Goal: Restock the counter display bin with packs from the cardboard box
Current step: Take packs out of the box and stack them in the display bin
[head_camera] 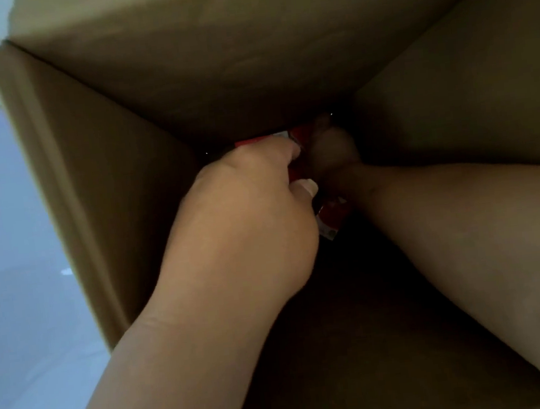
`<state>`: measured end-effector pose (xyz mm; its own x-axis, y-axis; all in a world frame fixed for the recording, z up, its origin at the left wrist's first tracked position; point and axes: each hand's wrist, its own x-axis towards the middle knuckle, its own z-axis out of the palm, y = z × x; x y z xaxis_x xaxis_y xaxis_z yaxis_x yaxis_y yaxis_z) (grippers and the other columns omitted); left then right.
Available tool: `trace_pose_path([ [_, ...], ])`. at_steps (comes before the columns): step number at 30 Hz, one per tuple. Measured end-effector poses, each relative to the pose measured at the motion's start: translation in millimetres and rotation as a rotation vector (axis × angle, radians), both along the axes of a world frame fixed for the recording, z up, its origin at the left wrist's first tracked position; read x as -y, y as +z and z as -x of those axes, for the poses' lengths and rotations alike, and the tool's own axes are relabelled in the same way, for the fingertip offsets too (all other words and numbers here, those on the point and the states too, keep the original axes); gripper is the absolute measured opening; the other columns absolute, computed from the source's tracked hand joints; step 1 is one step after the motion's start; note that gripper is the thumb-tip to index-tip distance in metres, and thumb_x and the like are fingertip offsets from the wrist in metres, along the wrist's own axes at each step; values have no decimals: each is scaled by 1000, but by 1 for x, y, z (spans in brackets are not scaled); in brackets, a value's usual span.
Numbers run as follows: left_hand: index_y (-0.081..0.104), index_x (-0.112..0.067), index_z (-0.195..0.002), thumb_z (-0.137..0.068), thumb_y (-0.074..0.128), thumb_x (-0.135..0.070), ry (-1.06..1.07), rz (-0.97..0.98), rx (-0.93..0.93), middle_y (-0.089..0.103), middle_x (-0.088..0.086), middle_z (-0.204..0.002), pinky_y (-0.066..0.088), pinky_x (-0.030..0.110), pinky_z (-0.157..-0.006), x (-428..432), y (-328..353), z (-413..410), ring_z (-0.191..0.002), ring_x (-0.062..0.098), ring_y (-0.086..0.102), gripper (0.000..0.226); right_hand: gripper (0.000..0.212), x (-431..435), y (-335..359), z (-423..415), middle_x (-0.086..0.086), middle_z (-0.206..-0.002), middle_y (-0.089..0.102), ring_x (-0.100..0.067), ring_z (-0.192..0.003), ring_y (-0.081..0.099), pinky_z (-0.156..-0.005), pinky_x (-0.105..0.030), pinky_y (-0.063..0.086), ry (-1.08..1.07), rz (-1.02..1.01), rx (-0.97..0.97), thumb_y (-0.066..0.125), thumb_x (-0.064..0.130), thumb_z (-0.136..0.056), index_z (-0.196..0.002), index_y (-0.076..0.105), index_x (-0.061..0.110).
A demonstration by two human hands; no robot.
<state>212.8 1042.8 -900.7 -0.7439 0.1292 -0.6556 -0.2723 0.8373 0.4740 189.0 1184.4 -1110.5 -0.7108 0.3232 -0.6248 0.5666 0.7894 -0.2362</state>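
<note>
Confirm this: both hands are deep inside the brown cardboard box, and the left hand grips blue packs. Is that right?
Not quite. The head view shows the left hand and right hand deep in the brown cardboard box, but the packs in the left hand's grip are red and white, not blue.

No wording can be read anywhere. The red-and-white packs (328, 219) at the bottom of the cardboard box (213, 60) carry some small print, but it is too dim and blurred to make out.
</note>
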Motion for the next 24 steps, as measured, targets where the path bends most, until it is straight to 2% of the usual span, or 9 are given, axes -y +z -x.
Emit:
trace_pose_path([
  [5,50,-45,-132,-94,57,-37,52,-14,64,58,-14,-128,44,21,-77,-4,41,-2,-106,7,56,40,60,1,80,-28,-16,-121,57,-36,-109,58,-87,-40,50,-32,14,-118,75,28,-76,-124,42,12],
  [8,55,-42,-130,-94,56,-36,22,-10,13,60,-11,-123,39,15,-67,-6,88,-2,-96,7,55,36,50,4,154,-44,-11,-115,60,-35,-106,59,-86,-43,51,20,30,-209,73,26,-77,-118,46,15],
  [10,58,-38,-127,-95,55,-33,-5,-18,-34,62,-10,-122,40,19,-70,-6,128,-2,-95,7,53,32,46,5,212,-51,-6,-113,59,-30,-105,58,-85,-45,50,41,65,-245,72,28,-79,-116,46,19],
  [12,61,-36,-122,-95,54,-28,-3,-31,-77,63,-13,-114,39,22,-73,-7,171,-1,-94,6,51,29,44,5,273,-58,-2,-110,58,-25,-101,56,-82,-46,51,62,84,-297,70,29,-81,-117,45,22],
  [15,64,-36,-117,-94,55,-27,37,-60,-111,58,-17,-93,38,16,-65,-5,241,0,-87,5,49,26,49,5,365,-68,2,-110,58,-19,-99,55,-82,-42,53,63,137,-379,71,23,-80,-121,44,24],
  [17,65,-38,-113,-91,56,-28,59,-93,-132,65,-15,-101,47,24,-73,-3,286,-2,-90,7,57,26,51,6,427,-75,4,-111,59,-16,-100,56,-84,-34,51,70,164,-418,73,24,-77,-120,44,24],
  [18,66,-39,-109,-88,57,-29,73,-116,-149,67,-15,-103,51,30,-82,-1,308,-3,-94,8,61,25,52,7,458,-78,4,-110,59,-15,-100,56,-84,-32,48,77,172,-441,74,25,-77,-120,45,24],
  [20,66,-42,-109,-86,59,-30,125,-151,-172,66,-17,-105,50,36,-92,0,355,-5,-103,11,62,27,55,9,520,-85,5,-111,58,-15,-101,55,-86,-31,46,83,189,-493,74,25,-76,-123,47,25],
  [24,66,-36,-115,-88,59,-23,138,-244,-263,65,-17,-116,46,24,-90,4,450,-10,-108,8,59,31,58,15,635,-95,15,-111,57,-12,-100,57,-89,-37,51,144,215,-568,75,33,-74,-121,42,39],
])
